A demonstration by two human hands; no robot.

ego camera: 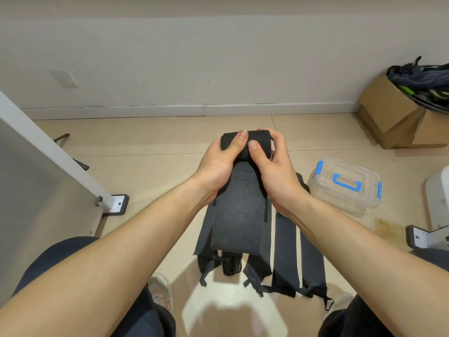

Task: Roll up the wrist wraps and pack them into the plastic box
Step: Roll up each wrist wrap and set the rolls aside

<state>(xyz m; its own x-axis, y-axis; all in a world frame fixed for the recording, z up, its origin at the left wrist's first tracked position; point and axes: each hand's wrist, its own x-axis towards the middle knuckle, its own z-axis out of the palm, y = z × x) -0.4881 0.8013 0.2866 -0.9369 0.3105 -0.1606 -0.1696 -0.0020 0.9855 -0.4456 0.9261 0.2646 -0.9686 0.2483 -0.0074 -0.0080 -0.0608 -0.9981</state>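
**Position.** The wrist wrap [239, 215] in hand is partly wound. Its roll [260, 138] is held above the floor [145, 142], left of the plastic box [345, 188] and a little beyond it. The unwound tail hangs from the roll back toward the person's knees.

**Hands.** The left hand [216, 161] and right hand [275, 173] grip the roll, one at each end. Fingers [239, 142]: both thumbs are pressed on top of the roll, close together near its middle. The others curl round the far side and are mostly hidden.

**Other items.** The spare wraps [286, 251] lie flat on the floor, left of the box and nearer the person, partly under the hanging tail. The box stands with its lid [349, 176] on (whether the blue latches are clipped cannot be told). Nothing dark shows through its clear walls.

**Assessment.** The rolling step is under way, with most of this wrap yet to be wound and packing apparently not begun.

**Recommendation.**
- Hold tension on the tail while the thumbs feed each turn.
- Match pressure at both ends so the edges stack square. An uneven pull would probably cone the roll.
- Grip the finished roll firmly before reaching right to the box, since the lid must come off first and a loosened roll is likely to spring open.
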